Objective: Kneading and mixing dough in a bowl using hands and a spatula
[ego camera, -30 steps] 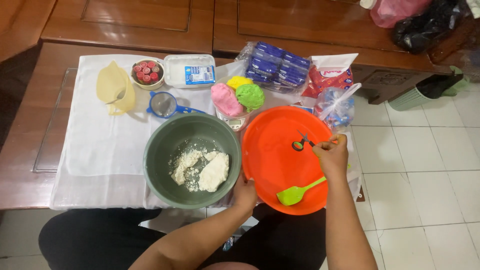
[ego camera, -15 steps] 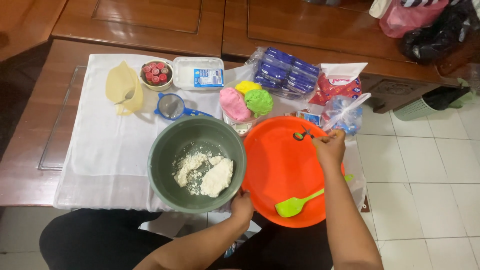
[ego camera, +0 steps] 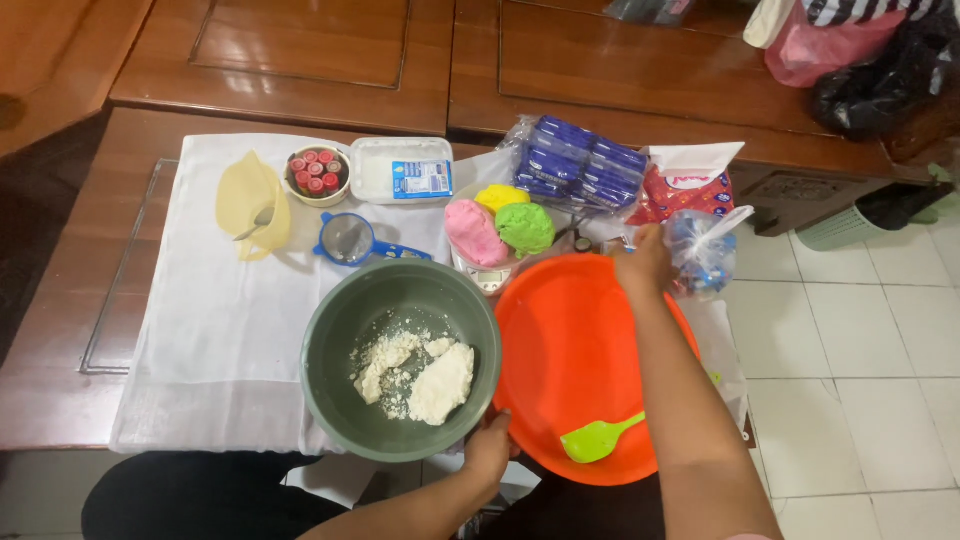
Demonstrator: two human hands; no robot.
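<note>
Right hand has been moved off the orange basin toward upper right; grip unclear. Green bowl rim is gripped by left hand.

Just above the right hand, touching its far side: a clear bag of dark blue packets, lying flat. Beside it, up and right of that hand: a red pouch with white top. Immediately right of the hand: a small clear bag of blue-and-white wrapped pieces. Well left, far from both hands: a white rectangular tub with a blue-and-white label.
</note>
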